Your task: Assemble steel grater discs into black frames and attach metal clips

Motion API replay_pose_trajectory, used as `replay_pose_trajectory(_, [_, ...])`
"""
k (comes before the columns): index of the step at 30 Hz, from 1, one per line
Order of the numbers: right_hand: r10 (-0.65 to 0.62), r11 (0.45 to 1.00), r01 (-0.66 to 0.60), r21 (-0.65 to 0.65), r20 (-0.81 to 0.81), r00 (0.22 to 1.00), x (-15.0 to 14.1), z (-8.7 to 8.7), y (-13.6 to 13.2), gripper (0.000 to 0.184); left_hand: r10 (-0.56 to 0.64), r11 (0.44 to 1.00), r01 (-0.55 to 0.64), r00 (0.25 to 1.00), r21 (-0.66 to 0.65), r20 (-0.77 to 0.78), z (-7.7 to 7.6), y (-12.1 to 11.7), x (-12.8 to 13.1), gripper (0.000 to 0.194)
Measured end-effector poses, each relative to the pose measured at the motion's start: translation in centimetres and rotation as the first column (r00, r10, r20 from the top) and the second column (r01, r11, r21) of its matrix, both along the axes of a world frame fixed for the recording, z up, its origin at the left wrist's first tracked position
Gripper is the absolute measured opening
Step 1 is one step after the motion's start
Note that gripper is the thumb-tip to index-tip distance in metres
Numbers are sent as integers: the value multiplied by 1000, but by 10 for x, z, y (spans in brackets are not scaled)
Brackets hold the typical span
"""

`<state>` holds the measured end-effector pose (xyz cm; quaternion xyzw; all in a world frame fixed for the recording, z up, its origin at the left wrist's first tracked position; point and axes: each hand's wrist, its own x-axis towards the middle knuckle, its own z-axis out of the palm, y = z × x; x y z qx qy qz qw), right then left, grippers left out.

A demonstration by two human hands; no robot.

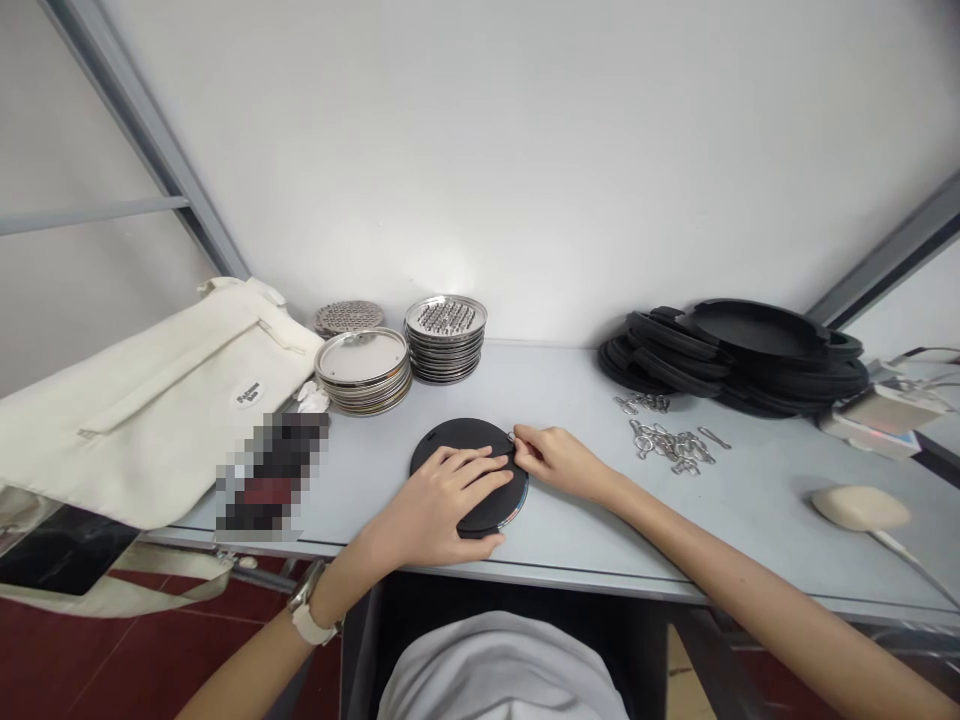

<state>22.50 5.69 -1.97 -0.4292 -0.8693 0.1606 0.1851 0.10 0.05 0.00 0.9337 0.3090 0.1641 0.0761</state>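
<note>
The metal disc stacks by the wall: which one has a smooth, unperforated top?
The front stack, beside the white bag. Its top disc is smooth with a small knob; the other two show holes.

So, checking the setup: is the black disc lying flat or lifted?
Flat: the black disc lies on the table, left hand spread over it.

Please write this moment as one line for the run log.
left hand: flat on black disc | right hand: pinching small metal ring at disc edge | loose rings: right of disc
</note>
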Motion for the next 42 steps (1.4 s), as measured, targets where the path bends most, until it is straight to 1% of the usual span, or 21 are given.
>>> replay_pose_trajectory(6, [-10,1000,10,11,18,1000,2,0,-1,21,-6,1000,6,1000,-1,8,-1,0,0,60])
replay_pose_trajectory(17, [16,999,-17,28,43,999,3,-4,0,20,-7,1000,7,1000,22,9,0,0,0,63])
replay_pose_trajectory(34, [11,1000,-11,10,16,1000,1,-3,-1,20,-4,1000,4,1000,23,3,0,-1,0,61])
replay_pose_trajectory(42, [12,1000,-12,7,5,1000,1,-2,-1,21,-8,1000,8,1000,4,0,1,-1,0,58])
